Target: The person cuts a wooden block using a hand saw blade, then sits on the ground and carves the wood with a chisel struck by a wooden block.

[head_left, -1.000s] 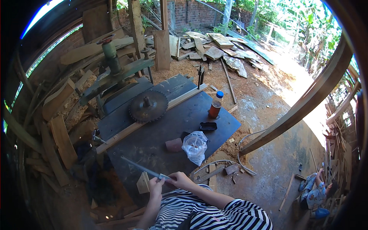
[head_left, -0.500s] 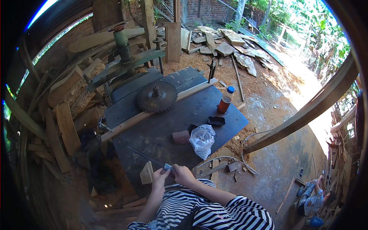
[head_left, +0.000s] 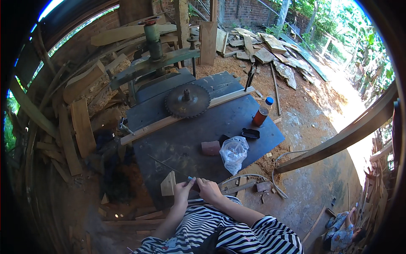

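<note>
Over the near edge of the dark metal table (head_left: 190,152), my two hands are close together. My left hand (head_left: 182,191) is closed, pinching a small light-blue piece (head_left: 191,179) whose kind I cannot make out. Against it my right hand (head_left: 209,190) is closed too, its fingertips curled and what they grip hidden. A thin dark rod (head_left: 163,162) slants over the table toward my hands; whether it is held is unclear. Left of my left hand is a pale angled wood block (head_left: 168,184). Farther off, a toothed circular saw blade (head_left: 186,100) lies flat.
A wooden strip (head_left: 156,127) crosses the table, with clamps (head_left: 250,77) at its ends. A reddish-brown block (head_left: 210,148), plastic bag (head_left: 234,155), black tray (head_left: 250,133) and blue-capped bottle (head_left: 262,112) sit rightward. A curved beam (head_left: 334,135) stands right; another person (head_left: 340,230) is lower right.
The whole view has shifted, so the table appears farther right and slightly higher. My hands have drawn closer around the light-blue piece, and less of it shows.
</note>
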